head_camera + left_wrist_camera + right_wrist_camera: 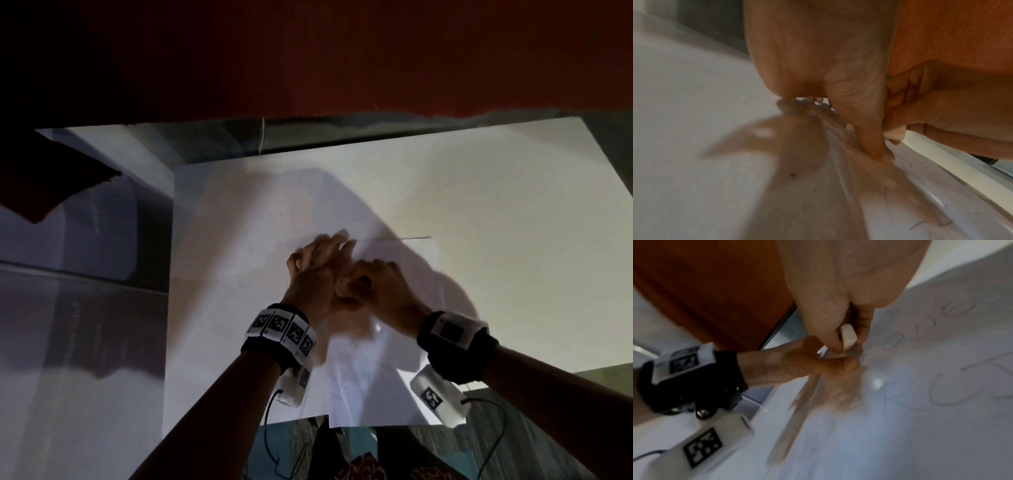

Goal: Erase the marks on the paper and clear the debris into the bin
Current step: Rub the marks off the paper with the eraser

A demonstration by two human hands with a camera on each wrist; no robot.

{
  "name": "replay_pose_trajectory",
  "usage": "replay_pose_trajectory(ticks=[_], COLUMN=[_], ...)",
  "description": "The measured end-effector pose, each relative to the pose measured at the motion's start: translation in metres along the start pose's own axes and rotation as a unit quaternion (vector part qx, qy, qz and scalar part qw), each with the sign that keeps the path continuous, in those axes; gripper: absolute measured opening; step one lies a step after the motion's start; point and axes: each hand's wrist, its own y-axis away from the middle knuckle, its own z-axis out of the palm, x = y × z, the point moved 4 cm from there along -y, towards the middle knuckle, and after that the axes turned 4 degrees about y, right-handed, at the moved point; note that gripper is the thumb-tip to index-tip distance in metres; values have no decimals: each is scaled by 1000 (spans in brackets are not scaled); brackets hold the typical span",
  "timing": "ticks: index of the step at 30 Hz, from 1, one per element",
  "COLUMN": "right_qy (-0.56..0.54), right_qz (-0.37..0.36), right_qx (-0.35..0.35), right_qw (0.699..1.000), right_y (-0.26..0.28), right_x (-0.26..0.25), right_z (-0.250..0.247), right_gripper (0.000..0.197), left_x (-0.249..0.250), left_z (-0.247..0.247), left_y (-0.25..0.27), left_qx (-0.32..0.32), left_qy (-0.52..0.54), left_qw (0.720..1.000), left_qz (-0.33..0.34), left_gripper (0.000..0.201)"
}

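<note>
A white sheet of paper [363, 394] lies on a larger white board [513, 212]. Pencil letters [941, 386] cover its surface. My left hand [318, 267] rests flat on the paper with fingers spread, its thumb [875, 146] pressing down beside the eraser. My right hand [380, 284] is curled just to the right, touching the left hand. It pinches a small white eraser [847, 339] between thumb and fingers, its lower end on the paper. The eraser [894, 134] also shows in the left wrist view. Thin dark eraser crumbs [920, 225] lie scattered on the sheet.
A dark red cloth [342, 51] hangs along the far side. Another dark red piece [51, 178] overlaps the reflective tabletop [78, 325] at far left. The board's near edge [239, 423] is close to my lap, and wrist-camera cables [270, 428] dangle there.
</note>
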Motion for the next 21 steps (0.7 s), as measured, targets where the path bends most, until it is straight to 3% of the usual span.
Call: replay_pose_trajectory(ticks=[4, 8, 12, 16, 18, 21], right_qy=[0, 10, 20, 43, 44, 22], right_qz=[47, 7, 88, 1, 33, 91], right_qx=[101, 30, 127, 70, 91, 107], right_qw=[994, 999, 988, 997, 994, 990], right_y=[-17, -7, -26, -15, -17, -21], right_x=[20, 0, 29, 15, 28, 41], right_z=[-16, 3, -24, -13, -23, -30], right_gripper=[7, 21, 5, 6, 4, 6], left_x=[0, -3, -2, -1, 1, 0], left_z=[2, 1, 1, 0, -1, -1], left_y=[-1, -1, 0, -1, -1, 4], left_qx=[-13, 2, -13, -10, -16, 30], left_qy=[25, 5, 15, 9, 21, 19], left_qw=[1000, 1000, 1000, 1000, 1000, 999], left_qz=[-9, 2, -11, -13, -11, -13], left_gripper=[117, 119, 123, 123, 121, 126])
